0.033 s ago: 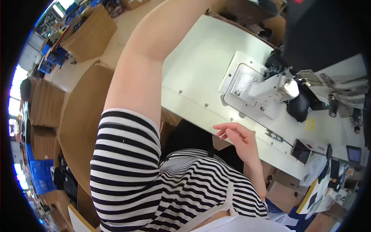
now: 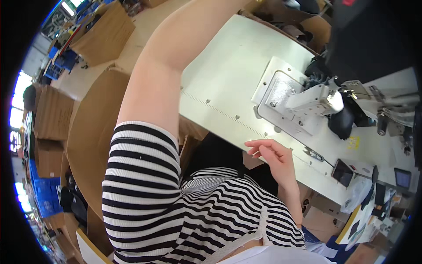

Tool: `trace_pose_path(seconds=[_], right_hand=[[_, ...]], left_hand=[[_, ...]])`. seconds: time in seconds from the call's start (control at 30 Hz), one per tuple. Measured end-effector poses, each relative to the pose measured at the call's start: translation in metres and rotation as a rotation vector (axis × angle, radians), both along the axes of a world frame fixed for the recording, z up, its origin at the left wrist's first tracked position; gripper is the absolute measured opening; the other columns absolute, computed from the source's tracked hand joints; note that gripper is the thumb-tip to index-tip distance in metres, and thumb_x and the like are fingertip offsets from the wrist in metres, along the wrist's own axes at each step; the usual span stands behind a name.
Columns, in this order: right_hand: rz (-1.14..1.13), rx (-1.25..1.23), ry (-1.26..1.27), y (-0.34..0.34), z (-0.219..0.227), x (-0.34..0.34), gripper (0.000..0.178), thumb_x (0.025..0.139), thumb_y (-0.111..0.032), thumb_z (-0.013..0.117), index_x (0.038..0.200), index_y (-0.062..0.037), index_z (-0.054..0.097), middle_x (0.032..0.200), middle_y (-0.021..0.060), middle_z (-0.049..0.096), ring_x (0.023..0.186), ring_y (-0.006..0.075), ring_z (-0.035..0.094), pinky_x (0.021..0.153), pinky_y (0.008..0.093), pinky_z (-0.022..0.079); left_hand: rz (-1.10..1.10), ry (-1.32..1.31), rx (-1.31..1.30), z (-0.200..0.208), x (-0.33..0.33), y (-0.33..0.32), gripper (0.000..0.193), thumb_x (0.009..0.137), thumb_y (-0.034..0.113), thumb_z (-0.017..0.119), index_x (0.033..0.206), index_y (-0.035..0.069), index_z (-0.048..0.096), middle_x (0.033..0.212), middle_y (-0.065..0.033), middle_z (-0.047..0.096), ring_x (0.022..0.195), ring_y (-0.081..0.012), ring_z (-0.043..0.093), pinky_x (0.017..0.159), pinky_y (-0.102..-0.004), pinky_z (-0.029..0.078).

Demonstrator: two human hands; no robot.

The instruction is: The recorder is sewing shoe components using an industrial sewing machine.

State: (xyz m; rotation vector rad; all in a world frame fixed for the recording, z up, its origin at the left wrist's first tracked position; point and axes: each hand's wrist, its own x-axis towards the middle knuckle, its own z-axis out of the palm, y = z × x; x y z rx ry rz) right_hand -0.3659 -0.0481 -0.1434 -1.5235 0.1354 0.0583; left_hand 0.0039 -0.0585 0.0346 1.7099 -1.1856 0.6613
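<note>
silver-bright, just right of nearer, loosely curled, empty right hand (image 2: pixel 276 157): see snips (image 2: pixel 315 155) slanting down-right; cannot tell left hand's grip.

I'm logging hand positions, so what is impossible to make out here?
In the head view:
1. Left hand: beyond the top edge, which cuts off its forearm.
2. Whether the right hand touches the white table: the hand itself hides any contact.
3. What the items in the upper cardboard box are: dark, partly overlapped.
4. Far-left background clutter: small, blurred.
</note>
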Motion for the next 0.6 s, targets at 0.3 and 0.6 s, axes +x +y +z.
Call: trace_pose_path(seconds=[0.3,0.6], right_hand=[[0.190,-0.060,0.155,0.039,-0.014,0.029,0.022,0.095,-0.011,0.051,0.106,0.0013,0.064,0.097,0.0057,0.066,0.086,0.0095,0.060,0.077,0.0230,0.048],[0.446,-0.520,-0.205,0.151,-0.040,0.108,0.024,0.086,0.000,0.058,0.110,0.0012,0.061,0.106,0.0110,0.065,0.095,0.0187,0.061,0.086,0.0278,0.046]], left_hand=[[0.671,-0.035,0.096,-0.226,-0.024,0.314,0.048,0.081,0.020,0.065,0.123,0.003,0.051,0.120,-0.0183,0.055,0.111,-0.0349,0.051,0.095,-0.0412,0.040],[1.561,0.847,0.401,-0.552,-0.269,0.663,0.055,0.077,0.028,0.066,0.119,-0.003,0.047,0.118,-0.0253,0.052,0.111,-0.0417,0.049,0.097,-0.0483,0.038]])
